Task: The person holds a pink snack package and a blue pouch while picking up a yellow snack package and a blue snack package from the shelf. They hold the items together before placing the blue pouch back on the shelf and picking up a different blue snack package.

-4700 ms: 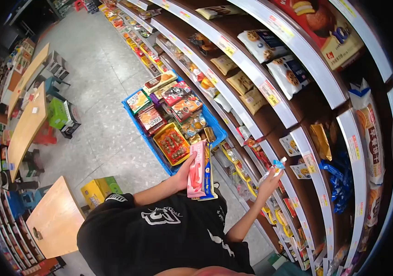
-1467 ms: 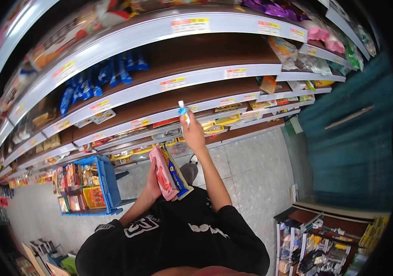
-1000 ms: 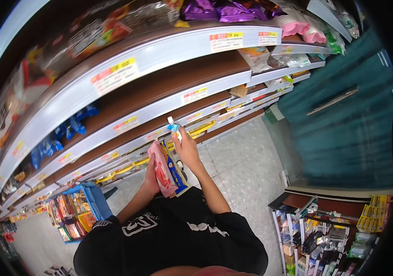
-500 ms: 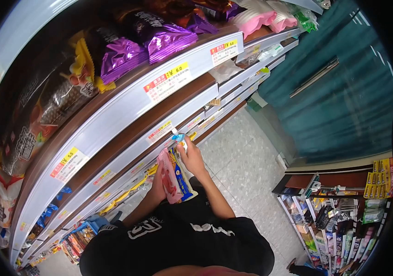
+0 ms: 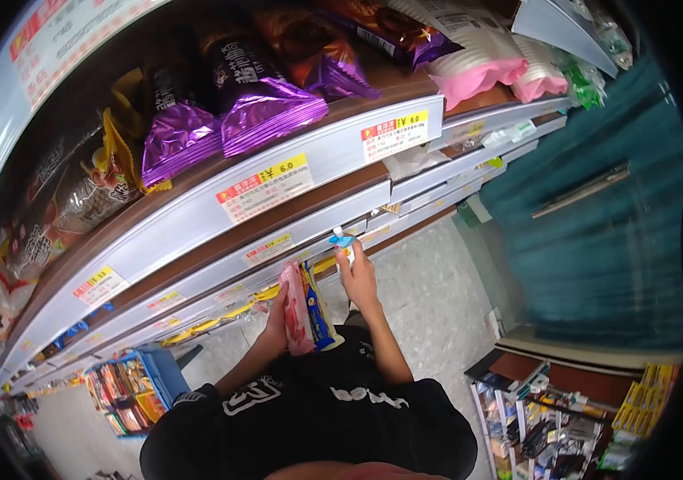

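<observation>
My left hand (image 5: 277, 322) is closed round a pink snack pack (image 5: 297, 314) and a blue-and-yellow pack (image 5: 321, 316), which stand side by side in front of my black shirt. Closed in my right hand (image 5: 362, 282) is a small pouch (image 5: 342, 242) with a white cap and a blue top, held just right of the two packs. Its lower part is hidden by my fingers.
Tiered shelves curve across the left and top, with price tags (image 5: 263, 188) and purple-wrapped snacks (image 5: 273, 116). A blue bin (image 5: 167, 376) of packets stands at lower left. At right are a teal curtain (image 5: 589, 240) and a goods rack (image 5: 545, 432). Grey floor tiles (image 5: 433, 312) lie between.
The view has shifted, so the upper shelf looks closer and more of the blue bin shows. My right hand with the pouch has moved a little right, away from the two packs.
</observation>
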A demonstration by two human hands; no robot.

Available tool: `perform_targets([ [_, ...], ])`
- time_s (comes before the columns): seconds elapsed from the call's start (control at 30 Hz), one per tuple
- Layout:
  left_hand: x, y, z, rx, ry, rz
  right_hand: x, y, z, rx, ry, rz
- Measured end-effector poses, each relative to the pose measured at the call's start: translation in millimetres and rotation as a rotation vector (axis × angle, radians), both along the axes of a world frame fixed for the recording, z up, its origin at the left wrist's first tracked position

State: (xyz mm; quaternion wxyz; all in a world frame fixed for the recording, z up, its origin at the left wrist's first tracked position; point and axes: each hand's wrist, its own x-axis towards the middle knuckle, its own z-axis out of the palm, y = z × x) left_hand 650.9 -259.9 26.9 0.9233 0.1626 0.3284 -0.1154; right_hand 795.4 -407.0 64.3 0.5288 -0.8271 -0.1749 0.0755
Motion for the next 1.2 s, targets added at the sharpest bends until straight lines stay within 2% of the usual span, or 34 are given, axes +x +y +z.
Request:
perform_targets([
  [0.13, 13.7, -28.4, 16.4, 0.001, -0.037, 0.129, 22.8, -17.2, -8.2, 0.014, -0.035, 0.086],
  [0.2, 22.5, -42.7, 23.3, -0.083, -0.069, 0.143, 38.0, -29.6, -9.7, -0.011, -0.029, 0.08],
  [0.33, 32.4, -72.8, 22.5, -0.046, -0.042, 0.252, 64.9, -48.3, -19.5, 0.046, -0.087, 0.149],
  [0.53, 24.0, -119.1, 10.1, -0.031, -0.01, 0.456, 75.5, -56.6, -17.0, 0.016, 0.013, 0.249],
  [0.57, 19.2, -126.4, 8.9, -0.051, -0.019, 0.488, 78.7, -56.0, -31.3, 0.064, -0.114, 0.249],
  [0.67, 6.1, -143.0, 8.7, -0.061, -0.006, 0.568, 84.8, -58.5, -30.3, 0.107, -0.118, 0.3],
  [0.87, -11.9, -166.0, 1.9, -0.027, -0.001, 0.689, 92.1, -62.8, -25.9, 0.055, -0.081, 0.403],
  [1.2, -34.3, -165.0, 11.6, -0.097, -0.02, 0.763, 87.9, -63.4, -1.4, -0.02, -0.034, 0.425],
])
